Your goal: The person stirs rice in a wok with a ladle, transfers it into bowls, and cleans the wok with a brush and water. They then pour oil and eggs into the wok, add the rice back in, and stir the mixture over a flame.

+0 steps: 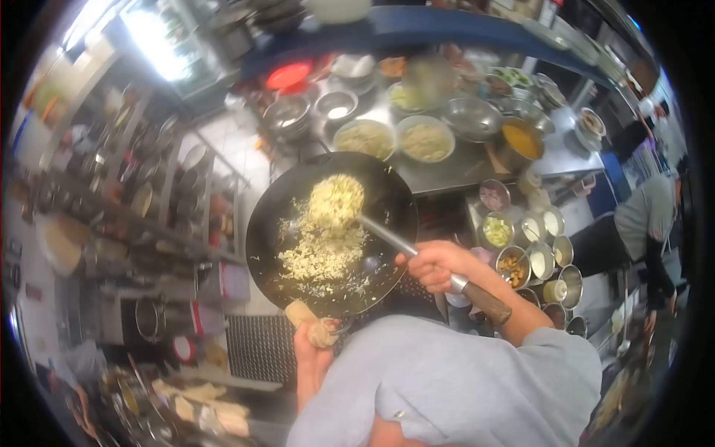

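In head view, we'd likely spill food past the wok rim if our R hand, fingers wrapped round the ladle handle, tips its heaped bowl, now over wok, pointing approx. 10 o'clock, axis 10–4, w/ L hand gripping cloth at 6.

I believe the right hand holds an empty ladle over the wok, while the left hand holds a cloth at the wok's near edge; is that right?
Not quite: the ladle is heaped with yellowish food, as the head view shows. The right hand does hold it over the wok, and the left hand holds a cloth at its near edge.
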`<act>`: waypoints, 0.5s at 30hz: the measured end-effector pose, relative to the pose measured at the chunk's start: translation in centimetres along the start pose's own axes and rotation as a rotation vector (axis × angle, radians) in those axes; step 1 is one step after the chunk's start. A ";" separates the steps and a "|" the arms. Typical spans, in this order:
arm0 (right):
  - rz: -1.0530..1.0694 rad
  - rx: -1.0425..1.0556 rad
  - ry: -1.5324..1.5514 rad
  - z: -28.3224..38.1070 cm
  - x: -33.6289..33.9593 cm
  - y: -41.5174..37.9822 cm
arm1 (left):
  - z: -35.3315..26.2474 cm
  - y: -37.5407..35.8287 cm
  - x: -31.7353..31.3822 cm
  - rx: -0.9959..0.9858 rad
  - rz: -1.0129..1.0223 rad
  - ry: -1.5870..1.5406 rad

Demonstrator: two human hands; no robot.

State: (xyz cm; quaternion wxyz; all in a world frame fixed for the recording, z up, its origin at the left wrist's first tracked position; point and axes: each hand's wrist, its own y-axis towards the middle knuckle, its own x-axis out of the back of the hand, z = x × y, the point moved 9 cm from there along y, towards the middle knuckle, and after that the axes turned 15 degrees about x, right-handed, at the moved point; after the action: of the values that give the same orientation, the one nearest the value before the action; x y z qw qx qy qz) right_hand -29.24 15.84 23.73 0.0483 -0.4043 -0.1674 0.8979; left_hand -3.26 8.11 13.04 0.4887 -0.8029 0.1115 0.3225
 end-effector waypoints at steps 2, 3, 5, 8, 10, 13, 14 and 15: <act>-0.088 0.136 -0.029 4.7 0.0 -0.7 | -1.3 1.2 -1.5 0.027 0.039 -0.001; -0.105 0.201 -0.055 6.6 0.6 -1.0 | -1.7 1.5 -2.1 0.035 0.046 0.006; -0.209 0.309 -0.194 10.1 2.1 -2.5 | -1.7 1.6 -2.7 0.022 0.071 0.018; -0.292 0.415 -0.380 13.4 7.0 -3.3 | -1.0 -0.8 -2.6 -0.027 0.058 -0.042; -0.355 0.468 -0.485 14.3 12.3 -2.3 | -0.5 -1.4 -1.5 -0.075 0.056 -0.048; -0.461 0.479 -0.560 14.3 21.5 2.3 | -0.5 -1.0 0.4 -0.180 0.058 -0.032; -0.486 0.459 -0.536 13.7 24.9 4.5 | -0.6 -1.5 1.4 -0.212 0.017 -0.044; -0.524 0.429 -0.513 13.7 24.5 5.3 | -1.7 -2.6 1.8 -0.230 -0.029 -0.057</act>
State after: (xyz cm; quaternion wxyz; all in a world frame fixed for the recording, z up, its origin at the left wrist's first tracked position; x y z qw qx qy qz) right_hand -55.51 12.78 12.97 0.3149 -0.0922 -0.0803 0.9412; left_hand 0.10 8.18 14.26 0.4008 -0.8458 0.0481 0.3488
